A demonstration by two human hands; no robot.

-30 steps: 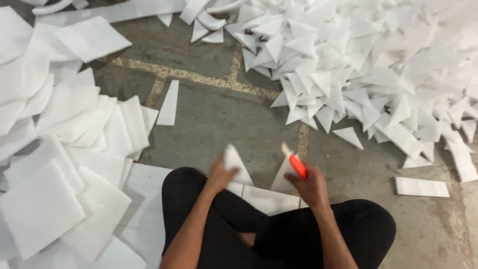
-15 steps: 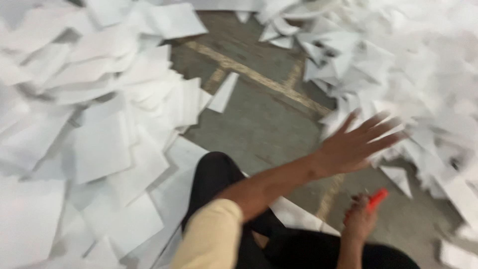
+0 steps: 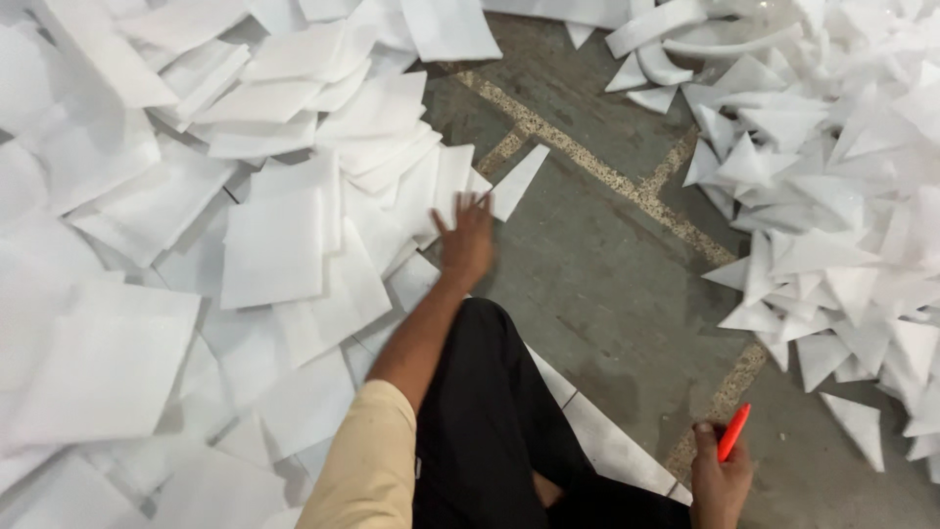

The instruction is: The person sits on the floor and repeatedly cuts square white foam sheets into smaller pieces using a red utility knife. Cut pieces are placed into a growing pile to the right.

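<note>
Left hand has swung over from the cut triangles to the stack of white foam squares, fingers spread and touching, nothing gripped yet, while the right hand clutches the orange cutter, which could nick a knee.

Floor: grey concrete ahead of you, crossed by pale speckled seams running toward 1 o'clock.
Triangle heap: white foam triangles piled from 1 to 3 o'clock.
Curved strips: white foam offcuts at 12 o'clock.
Trousers: your black trouser legs at 6 o'clock.
</note>
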